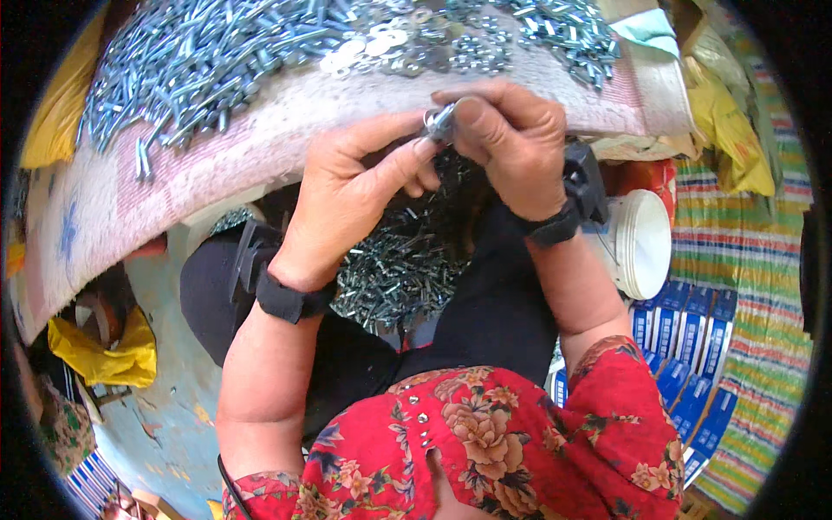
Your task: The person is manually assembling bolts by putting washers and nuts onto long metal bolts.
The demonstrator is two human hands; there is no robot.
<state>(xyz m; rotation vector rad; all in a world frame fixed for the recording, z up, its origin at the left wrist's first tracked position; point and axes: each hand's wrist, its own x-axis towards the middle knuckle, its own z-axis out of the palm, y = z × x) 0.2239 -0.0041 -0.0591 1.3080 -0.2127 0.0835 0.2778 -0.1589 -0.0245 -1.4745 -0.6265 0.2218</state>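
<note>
My left hand (351, 195) and my right hand (511, 143) meet in front of me, fingertips pinched together on a small silver bolt with a washer (439, 121). Both wrists carry black straps. Just beyond the hands, a pink cloth-covered work surface (286, 130) holds a big heap of silver bolts (199, 61), a patch of flat washers (373, 43) and more small screws (568, 30). Below the hands, between my knees, lies a pile of assembled bolts (403, 260).
A white plastic tub (646, 243) stands at my right, next to stacked blue boxes (689, 347) on a striped mat (763, 260). Yellow bags (728, 130) lie at the right, yellow cloth (104, 351) at the left on the floor.
</note>
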